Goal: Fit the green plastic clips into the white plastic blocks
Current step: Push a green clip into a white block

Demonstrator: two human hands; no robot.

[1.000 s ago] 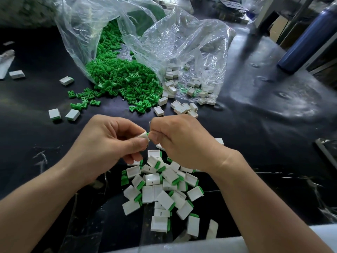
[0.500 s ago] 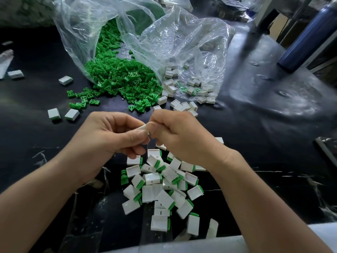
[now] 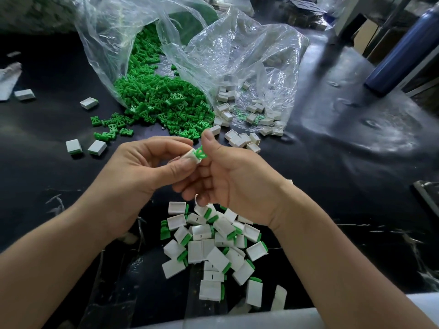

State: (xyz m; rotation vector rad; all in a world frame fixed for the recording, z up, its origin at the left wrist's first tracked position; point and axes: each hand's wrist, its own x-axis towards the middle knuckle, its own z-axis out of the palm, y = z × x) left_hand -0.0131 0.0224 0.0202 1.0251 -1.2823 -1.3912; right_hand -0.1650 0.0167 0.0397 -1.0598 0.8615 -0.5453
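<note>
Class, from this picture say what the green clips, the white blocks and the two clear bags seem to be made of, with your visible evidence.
Green clips: moulded plastic, seemingly; uniform colour, identical shapes, dull sheen.
White blocks: also moulded plastic by the look; matte, crisp edges, thin hollow walls.
Clear bags: thin plastic film; see-through, crinkled, glossy highlights.

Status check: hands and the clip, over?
Left hand grips white block. Right hand holds green clip at its opening, part protruding. Assembled pile lies below, out of the way.
</note>
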